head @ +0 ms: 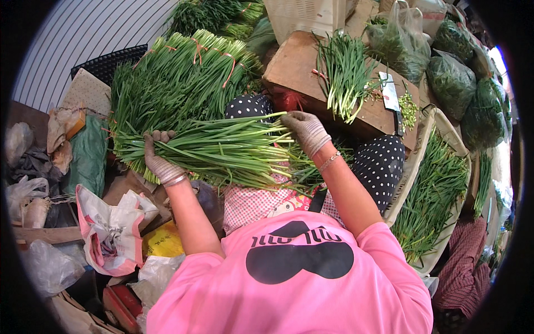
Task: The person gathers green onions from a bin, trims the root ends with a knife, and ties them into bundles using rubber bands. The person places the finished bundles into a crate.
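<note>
A loose bunch of garlic chives (225, 146) lies across in front of me, leaves to the left and pale stem ends to the right. My left hand (160, 156), in a dirty knit glove, is wrapped around its leafy part. At the stem ends, my gloved right hand (304, 128) pinches the tip of a stalk between thumb and fingers. More loose chives rest on my lap, partly under the bunch. Beyond my left hand stands a large pile of tied chive bundles (183, 79). A smaller bunch (344, 75) lies on a cardboard box (292, 58), near a cleaver (390, 94).
A long plastic crate (465, 175) full of loose chives stands at my right. Bags of greens (450, 81) are stacked at the upper right. To my left are a printed sack (110, 225), plastic bags (54, 267) and a green sack (87, 154). A white crate (306, 16) stands beyond the box.
</note>
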The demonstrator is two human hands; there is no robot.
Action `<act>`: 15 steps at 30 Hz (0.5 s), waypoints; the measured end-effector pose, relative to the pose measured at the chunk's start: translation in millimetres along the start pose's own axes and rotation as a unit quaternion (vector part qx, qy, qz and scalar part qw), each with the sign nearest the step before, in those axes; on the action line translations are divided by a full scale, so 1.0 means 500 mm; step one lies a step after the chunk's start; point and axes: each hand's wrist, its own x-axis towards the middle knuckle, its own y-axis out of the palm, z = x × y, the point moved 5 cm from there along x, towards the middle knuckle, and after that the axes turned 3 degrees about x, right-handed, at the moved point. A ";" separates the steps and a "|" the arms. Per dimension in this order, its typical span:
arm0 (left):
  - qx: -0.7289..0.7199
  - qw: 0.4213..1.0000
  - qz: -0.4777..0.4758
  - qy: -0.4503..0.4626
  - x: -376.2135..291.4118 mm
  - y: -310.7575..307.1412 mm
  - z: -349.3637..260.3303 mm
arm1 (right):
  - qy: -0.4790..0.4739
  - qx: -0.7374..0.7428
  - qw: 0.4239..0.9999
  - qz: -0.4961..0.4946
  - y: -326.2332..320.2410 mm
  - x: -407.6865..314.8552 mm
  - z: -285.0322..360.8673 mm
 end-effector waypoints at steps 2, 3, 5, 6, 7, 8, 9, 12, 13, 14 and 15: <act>-0.006 1.000 0.003 -0.003 0.004 -0.010 -0.004 | -0.095 -0.161 0.974 -0.127 -0.059 -0.004 0.018; -0.007 1.000 -0.008 -0.003 0.006 -0.017 -0.005 | -0.111 -0.257 0.938 -0.206 -0.101 -0.016 0.033; -0.011 1.000 -0.020 -0.003 0.009 -0.029 -0.007 | -0.025 -0.676 0.649 -0.348 -0.169 -0.061 0.073; -0.014 1.000 -0.020 -0.003 0.010 -0.032 -0.007 | -0.013 -0.737 0.571 -0.361 -0.184 -0.079 0.086; -0.015 1.000 -0.020 -0.004 0.010 -0.034 -0.007 | 0.013 -0.787 0.497 -0.366 -0.189 -0.094 0.091; -0.015 1.000 -0.019 -0.008 0.010 -0.034 -0.005 | 0.015 -0.762 0.549 -0.344 -0.186 -0.106 0.086; -0.017 1.000 -0.017 -0.012 0.010 -0.032 -0.002 | -0.041 -0.692 0.655 -0.302 -0.168 -0.108 0.086; -0.009 1.000 -0.020 -0.002 0.008 -0.023 0.001 | -0.260 -0.445 0.845 -0.142 -0.053 -0.085 0.100; -0.005 1.000 -0.004 0.006 0.007 -0.017 -0.001 | -0.327 -0.441 0.831 -0.092 -0.009 -0.078 0.108; -0.004 1.000 -0.019 0.006 0.006 -0.018 -0.002 | -0.270 -0.468 0.839 -0.059 0.020 -0.057 0.101; -0.002 1.000 -0.016 0.003 0.006 -0.016 -0.003 | -0.258 -0.480 0.839 -0.006 0.052 -0.043 0.099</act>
